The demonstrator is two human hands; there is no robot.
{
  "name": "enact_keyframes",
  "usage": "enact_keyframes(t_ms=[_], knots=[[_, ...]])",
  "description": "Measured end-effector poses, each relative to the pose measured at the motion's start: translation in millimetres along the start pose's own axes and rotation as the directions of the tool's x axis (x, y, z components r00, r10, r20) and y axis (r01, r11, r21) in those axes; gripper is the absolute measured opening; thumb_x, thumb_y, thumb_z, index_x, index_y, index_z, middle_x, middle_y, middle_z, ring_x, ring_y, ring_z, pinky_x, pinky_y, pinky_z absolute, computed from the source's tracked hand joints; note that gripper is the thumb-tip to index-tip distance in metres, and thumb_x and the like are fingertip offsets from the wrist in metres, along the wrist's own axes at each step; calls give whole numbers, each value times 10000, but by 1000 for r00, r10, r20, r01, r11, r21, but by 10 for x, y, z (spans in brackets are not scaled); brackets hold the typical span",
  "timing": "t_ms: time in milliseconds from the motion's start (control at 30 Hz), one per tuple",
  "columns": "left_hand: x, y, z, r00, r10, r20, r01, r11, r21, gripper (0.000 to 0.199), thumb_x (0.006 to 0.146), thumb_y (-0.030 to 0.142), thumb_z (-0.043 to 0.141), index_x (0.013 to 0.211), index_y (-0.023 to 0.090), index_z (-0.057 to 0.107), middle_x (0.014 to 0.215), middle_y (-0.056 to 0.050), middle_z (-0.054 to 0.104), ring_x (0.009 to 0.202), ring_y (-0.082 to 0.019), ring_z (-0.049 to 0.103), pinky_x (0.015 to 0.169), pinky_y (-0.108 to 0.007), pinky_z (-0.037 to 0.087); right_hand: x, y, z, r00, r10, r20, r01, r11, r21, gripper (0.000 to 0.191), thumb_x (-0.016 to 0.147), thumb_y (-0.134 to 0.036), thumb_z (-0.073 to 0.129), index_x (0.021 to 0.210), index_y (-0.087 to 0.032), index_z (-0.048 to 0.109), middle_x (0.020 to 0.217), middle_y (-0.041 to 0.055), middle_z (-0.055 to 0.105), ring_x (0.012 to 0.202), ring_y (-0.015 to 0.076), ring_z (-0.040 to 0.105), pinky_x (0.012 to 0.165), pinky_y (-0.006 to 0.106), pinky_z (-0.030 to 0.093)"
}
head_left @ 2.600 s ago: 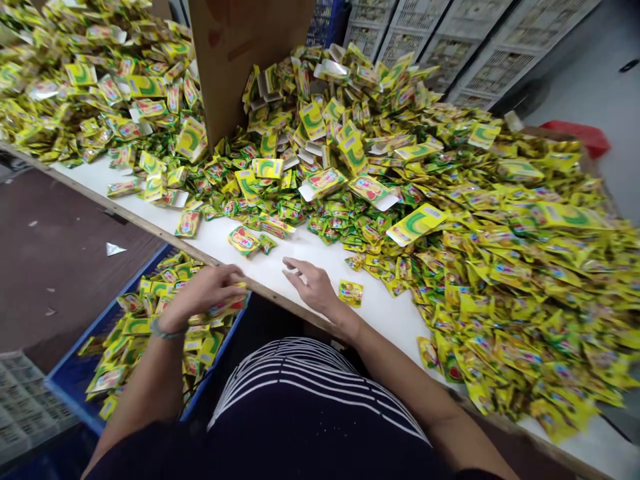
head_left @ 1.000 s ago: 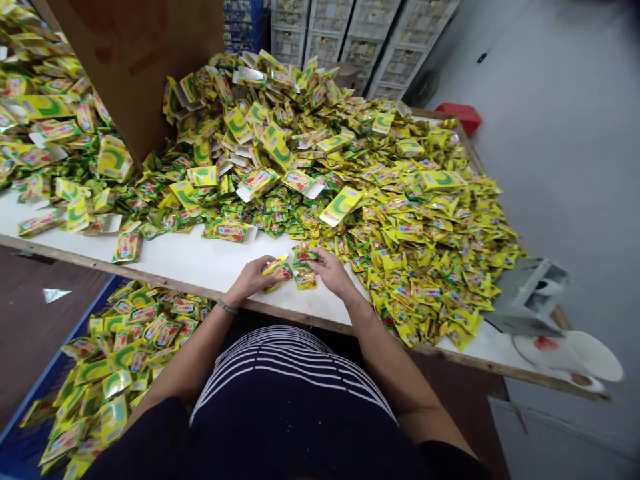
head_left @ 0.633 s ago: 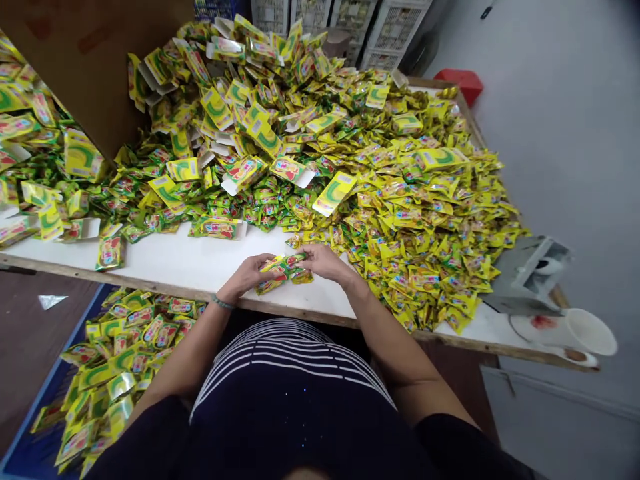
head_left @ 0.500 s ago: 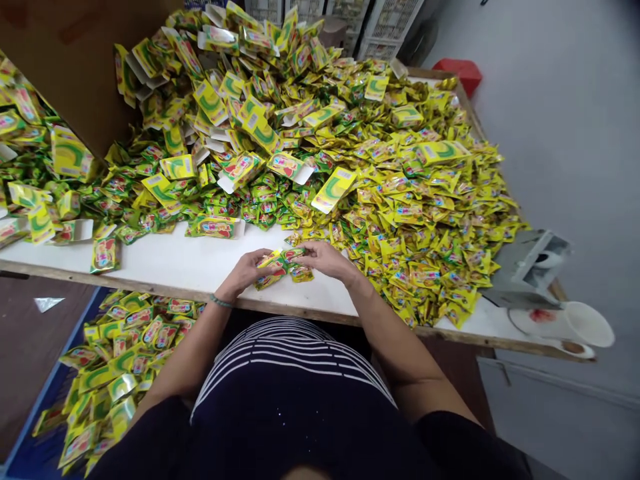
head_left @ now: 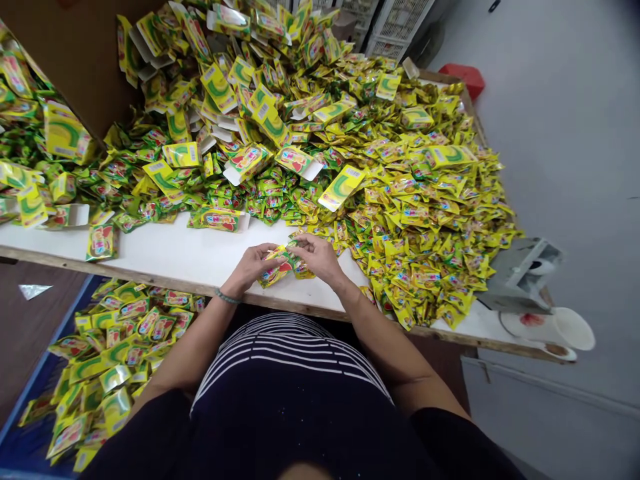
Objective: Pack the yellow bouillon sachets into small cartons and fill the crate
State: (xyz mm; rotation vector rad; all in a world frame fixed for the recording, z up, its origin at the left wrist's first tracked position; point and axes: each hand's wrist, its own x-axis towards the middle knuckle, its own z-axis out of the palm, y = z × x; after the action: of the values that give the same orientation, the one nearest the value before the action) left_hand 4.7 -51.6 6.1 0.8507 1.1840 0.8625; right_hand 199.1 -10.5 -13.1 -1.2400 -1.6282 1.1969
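Note:
Near the front edge of the white table (head_left: 145, 257), my left hand (head_left: 254, 267) grips a small yellow-green box (head_left: 276, 268) with a red print. Close on its right, my right hand (head_left: 320, 259) pinches a small green packet (head_left: 296, 244) at the box's upper right end. Another small packet (head_left: 303, 269) shows below my right fingers, beside the box. Behind both hands lie a heap of green packets (head_left: 267, 197) and a larger heap of yellow packets (head_left: 410, 213). Several flat boxes, some with open flaps, lie on the heaps.
A blue crate (head_left: 37, 393) full of filled boxes stands below the table at the left. A brown carton (head_left: 55, 53) rises at the back left. At the right are a grey metal device (head_left: 520, 273), a white cup (head_left: 575, 328) and a spoon (head_left: 556, 350).
The camera view has shifted slightly. My right fingers have moved a little closer to the box in my left hand, and the green packet now sits more upright.

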Motion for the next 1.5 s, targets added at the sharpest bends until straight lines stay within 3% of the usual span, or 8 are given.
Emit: enact_keyframes(t_ms=[133,300,500,600,867,1100,1333,1500], knots=[[-52,-75,-46,993,-16,-119,13,1000,-20,566,541,404,918,1008,148,725,879,-46,766,679,-155,671,639,-257,510,-147,144,-115,994,-9,-107,-23,955,-295,371,832,-494,662,999,-164,678,890,72,650,805,201,595,776,339,489],[-72,-159,-136,991,12,-131,1,995,96,622,585,486,879,1081,141,730,947,-69,774,745,-182,681,699,-278,508,-357,320,-120,1000,-9,16,17,807,-590,224,769,-365,740,814,-186,614,930,96,624,922,247,577,844,373,482],[-92,-167,-217,993,76,-89,-36,920,390,527,697,584,757,993,148,779,823,-52,765,708,-203,662,602,-258,469,-300,269,-122,975,146,-168,-154,988,-31,370,763,-531,709,885,-197,605,739,-3,619,671,165,564,682,318,495],[-139,-118,-142,999,52,-10,-46,949,311,532,710,570,761,1035,148,775,859,-60,770,712,-201,669,608,-260,486,-169,132,-102,991,102,-85,-86,979,182,480,704,-600,737,942,-192,652,774,4,657,677,155,578,676,302,491],[-197,-107,-22,999,34,33,-30,995,-93,504,661,483,845,1009,128,758,888,-74,774,710,-171,685,674,-264,531,-20,-80,-113,995,-32,98,45,990,-133,270,762,-440,744,825,-178,751,628,-11,608,580,128,471,575,260,343],[-178,-147,12,997,70,31,-71,997,11,475,663,429,861,1021,139,745,903,-47,766,731,-152,668,681,-238,499,6,-282,-81,978,-54,199,106,959,-261,84,719,-137,710,776,-185,751,682,-17,658,648,121,536,630,246,360],[-174,-70,111,996,50,-79,-60,989,-132,524,556,347,921,998,137,734,888,-38,769,710,-144,668,693,-248,508,0,-325,-39,999,-10,33,10,1000,-4,247,751,-264,718,980,-195,655,811,12,703,733,158,650,698,276,488],[-178,-93,113,992,53,-113,-72,984,-166,510,555,354,922,977,137,735,884,-42,772,719,-152,679,714,-265,520,-75,-393,15,995,-28,95,35,997,-69,249,787,-210,661,1030,-227,613,799,-2,743,747,167,695,745,286,504]])
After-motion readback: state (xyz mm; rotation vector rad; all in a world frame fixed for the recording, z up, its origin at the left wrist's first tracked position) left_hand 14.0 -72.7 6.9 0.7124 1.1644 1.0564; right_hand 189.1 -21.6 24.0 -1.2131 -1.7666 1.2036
